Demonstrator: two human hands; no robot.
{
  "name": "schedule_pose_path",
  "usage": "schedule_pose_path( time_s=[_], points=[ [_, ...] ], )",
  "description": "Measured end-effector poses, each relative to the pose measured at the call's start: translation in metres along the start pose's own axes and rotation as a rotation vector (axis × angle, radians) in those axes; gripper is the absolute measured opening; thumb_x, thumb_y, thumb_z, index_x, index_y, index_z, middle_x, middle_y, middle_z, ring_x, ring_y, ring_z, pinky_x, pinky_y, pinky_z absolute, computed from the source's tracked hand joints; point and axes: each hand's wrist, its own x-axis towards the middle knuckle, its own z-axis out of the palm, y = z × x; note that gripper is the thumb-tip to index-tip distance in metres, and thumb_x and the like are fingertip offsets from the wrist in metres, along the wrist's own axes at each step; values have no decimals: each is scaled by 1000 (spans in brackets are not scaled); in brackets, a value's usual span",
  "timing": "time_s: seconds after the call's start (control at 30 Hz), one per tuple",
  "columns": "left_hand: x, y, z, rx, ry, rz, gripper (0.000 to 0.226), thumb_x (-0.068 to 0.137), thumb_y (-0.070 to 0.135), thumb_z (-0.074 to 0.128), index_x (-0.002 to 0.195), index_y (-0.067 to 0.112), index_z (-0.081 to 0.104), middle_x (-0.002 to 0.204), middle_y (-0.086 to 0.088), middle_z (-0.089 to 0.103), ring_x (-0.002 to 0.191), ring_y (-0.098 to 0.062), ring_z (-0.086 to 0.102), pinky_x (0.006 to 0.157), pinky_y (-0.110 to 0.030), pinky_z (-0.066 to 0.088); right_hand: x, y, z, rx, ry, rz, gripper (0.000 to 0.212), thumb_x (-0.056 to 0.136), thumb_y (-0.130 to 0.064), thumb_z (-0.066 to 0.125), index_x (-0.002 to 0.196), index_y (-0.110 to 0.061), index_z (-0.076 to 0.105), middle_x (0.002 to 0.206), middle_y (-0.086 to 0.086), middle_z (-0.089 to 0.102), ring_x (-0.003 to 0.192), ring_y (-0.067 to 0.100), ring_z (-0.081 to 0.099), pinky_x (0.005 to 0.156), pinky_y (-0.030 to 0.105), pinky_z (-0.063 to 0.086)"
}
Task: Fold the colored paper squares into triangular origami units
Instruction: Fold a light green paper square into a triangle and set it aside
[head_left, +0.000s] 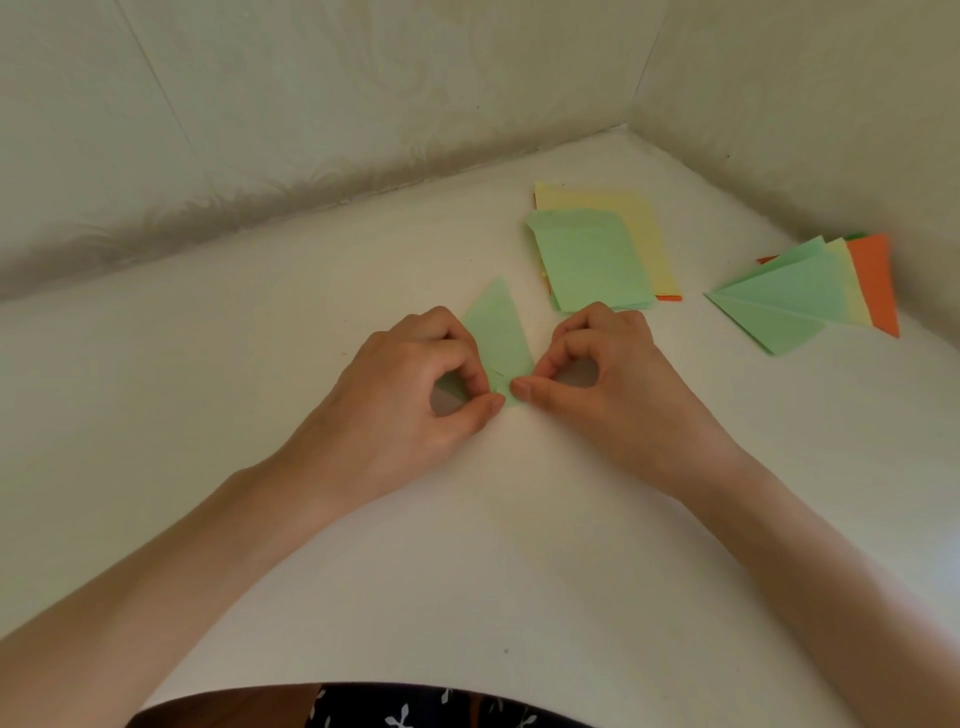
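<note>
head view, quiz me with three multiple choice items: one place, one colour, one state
1. The green paper between the left hand and right hand is: A a flat square; B partly folded, pinched by both; C crumpled.
2. The top sheet of the stack of squares is: A orange; B yellow; C green.
3. The pile of folded triangles lies: A between the hands; B right of the stack, near the wall; C on the stack.
1 B: both hands pinch its folded lower corner. 2 C: green lies over yellow. 3 B: it sits apart by the right wall.
</note>
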Motion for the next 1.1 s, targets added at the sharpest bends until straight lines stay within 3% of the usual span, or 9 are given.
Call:
schedule_pose_path(
  time_s=[0.07, 0.17, 0.3, 0.43, 0.53, 0.8, 0.97, 1.03, 1.1],
  points=[
    [-1, 0, 0, 26, -6, 7, 12, 75, 41, 61, 71, 32, 54, 88, 17, 51, 86, -5, 51, 78, -25, 42, 0, 0, 0, -2, 1, -3, 15, 78, -32, 73, 71, -23, 63, 92, -16, 47, 101, 5, 34, 85, 6, 25],
    [-1, -1, 0, 44, -8, 25, 12, 76, 44, 59, 74, 33, 53, 88, 18, 50, 86, -5, 49, 78, -25, 40, 0, 0, -1, -20, -5, -16, 15, 79, -33, 72, 73, -25, 60, 91, -14, 45, 103, 8, 34, 86, 16, 28],
    [-4, -1, -3, 114, -43, 114, 20, 82, 47, 48, 89, 31, 58, 91, 16, 50, 88, -8, 47, 75, -28, 43, 0, 2, -1, -71, -11, -27, 19, 79, -38, 69, 85, -27, 54, 91, -17, 40, 104, 11, 33, 90, 25, 30],
    [-10, 3, -9, 395, -78, 309, 28, 92, 35, 41, 100, 25, 66, 100, 5, 56, 85, -16, 56, 54, -33, 49, -2, 4, 0, -85, -25, -56, 18, 82, -39, 64, 90, -28, 52, 94, -12, 36, 103, 10, 28, 86, 22, 27],
    [-14, 8, -13, 467, -113, 326, 31, 91, 34, 40, 99, 22, 68, 101, 0, 58, 79, -21, 60, 45, -31, 45, -2, 4, -2, -94, -68, -78, 12, 87, -32, 61, 95, -31, 51, 103, -7, 35, 101, 7, 24, 85, 18, 22],
    [-23, 5, -15, 460, -181, 275, 38, 92, 43, 38, 116, 25, 63, 114, 2, 53, 81, -13, 57, 57, -22, 42, -4, 8, -12, -62, -164, -58, 24, 91, -19, 55, 112, -31, 54, 114, -5, 32, 110, 8, 23, 79, 13, 17],
    [-24, 4, -16, 425, -191, 257, 40, 91, 46, 39, 119, 29, 61, 117, 6, 49, 79, -9, 56, 57, -21, 43, -3, 5, -19, 95, -179, 1, 33, 90, -9, 55, 103, -38, 54, 115, -6, 38, 111, 6, 26, 74, 14, 24],
    [-24, 3, -17, 408, -195, 256, 41, 90, 48, 39, 121, 31, 60, 119, 7, 47, 80, -12, 59, 56, -23, 46, -3, 4, -16, 171, -123, 35, 25, 93, -13, 52, 98, -37, 55, 109, -9, 39, 109, 6, 27, 78, 13, 26],
    [-23, 2, -17, 389, -193, 249, 41, 89, 49, 39, 122, 32, 58, 120, 7, 46, 86, -17, 63, 57, -30, 51, -2, 2, -8, 69, -58, 18, 12, 95, -24, 50, 102, -33, 55, 107, -10, 37, 110, 8, 27, 85, 14, 24]
  ],
)
